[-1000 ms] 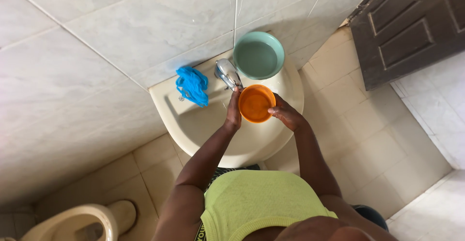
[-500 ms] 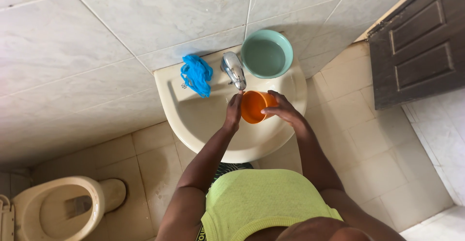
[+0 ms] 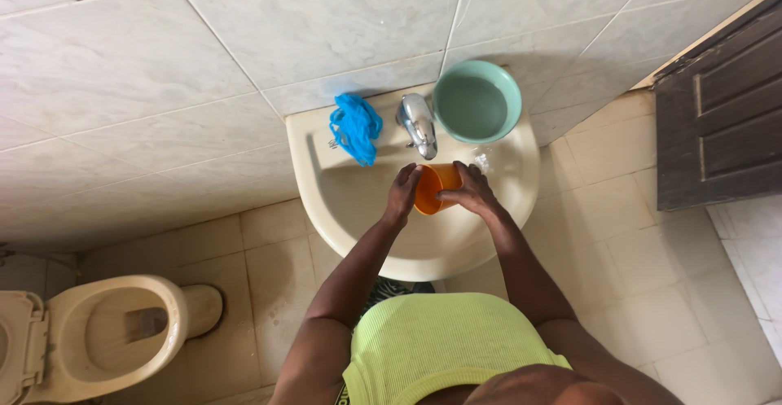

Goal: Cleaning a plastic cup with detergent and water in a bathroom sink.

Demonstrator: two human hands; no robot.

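both hands grip an orange cup [image 3: 433,187] over the sink [image 3: 358,210], just below the tap [image 3: 417,122]. the left hand [image 3: 402,194] cups its mouth side and the right hand [image 3: 466,192] wraps its base. the cup lies tilted, mouth toward the left hand, long axis roughly left-right. a green bowl [image 3: 476,101] sits on the sink's rim, a blue mesh bundle [image 3: 356,126] beside the tap.

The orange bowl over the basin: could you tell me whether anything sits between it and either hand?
Nothing visible does. The left hand and the right hand both grip the orange bowl directly, tilted on its side over the sink, just below the tap.
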